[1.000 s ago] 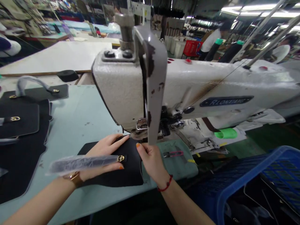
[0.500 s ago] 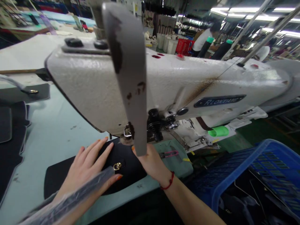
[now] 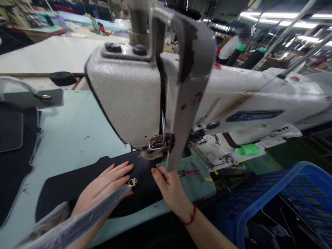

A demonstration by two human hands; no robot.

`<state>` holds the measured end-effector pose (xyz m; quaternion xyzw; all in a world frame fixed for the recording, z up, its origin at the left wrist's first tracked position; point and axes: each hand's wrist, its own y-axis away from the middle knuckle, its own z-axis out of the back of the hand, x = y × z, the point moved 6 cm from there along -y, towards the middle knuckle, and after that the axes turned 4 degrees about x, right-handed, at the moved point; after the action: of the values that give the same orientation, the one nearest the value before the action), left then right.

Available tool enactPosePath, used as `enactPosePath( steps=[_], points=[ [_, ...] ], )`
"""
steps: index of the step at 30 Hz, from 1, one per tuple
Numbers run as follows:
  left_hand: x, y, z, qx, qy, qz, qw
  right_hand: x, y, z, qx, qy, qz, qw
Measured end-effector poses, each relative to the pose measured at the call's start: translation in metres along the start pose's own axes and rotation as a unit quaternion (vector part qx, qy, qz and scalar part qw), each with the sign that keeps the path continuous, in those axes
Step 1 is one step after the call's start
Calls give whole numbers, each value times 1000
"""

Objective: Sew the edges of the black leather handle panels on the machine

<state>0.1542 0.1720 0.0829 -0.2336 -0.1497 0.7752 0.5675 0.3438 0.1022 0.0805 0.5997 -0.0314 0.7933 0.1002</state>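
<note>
Pale green tabletop (image 3: 70, 128), smooth black panel (image 3: 59, 188), gold-buckled

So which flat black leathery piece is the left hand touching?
The flat black leathery piece reaching under the white metal sewing machine; the other black pieces lie at the picture's left, untouched.

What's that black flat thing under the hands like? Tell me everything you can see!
The black piece looks smooth, like leather, with a small step in its far edge. It lies nearly flat on the pale green table, partly hidden beneath the sewing machine's head. A gold ring joins it to a handle wrapped in clear plastic, which crosses over the left hand. That hand rests spread on the piece; the right hand is at its right edge.
</note>
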Motion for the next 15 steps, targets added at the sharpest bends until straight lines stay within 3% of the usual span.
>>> enactPosePath(
  steps=[3,9,15],
  points=[
    [0,-1,7,34,-8,-35,999,-2,1,-3,-6,-26,-11,1000],
    [0,-4,7,56,3,14,998,-3,0,-3,-4,-36,-27,999],
    [2,-5,3,53,36,16,998,0,-2,-1,-6,-26,-27,999]
  ],
)
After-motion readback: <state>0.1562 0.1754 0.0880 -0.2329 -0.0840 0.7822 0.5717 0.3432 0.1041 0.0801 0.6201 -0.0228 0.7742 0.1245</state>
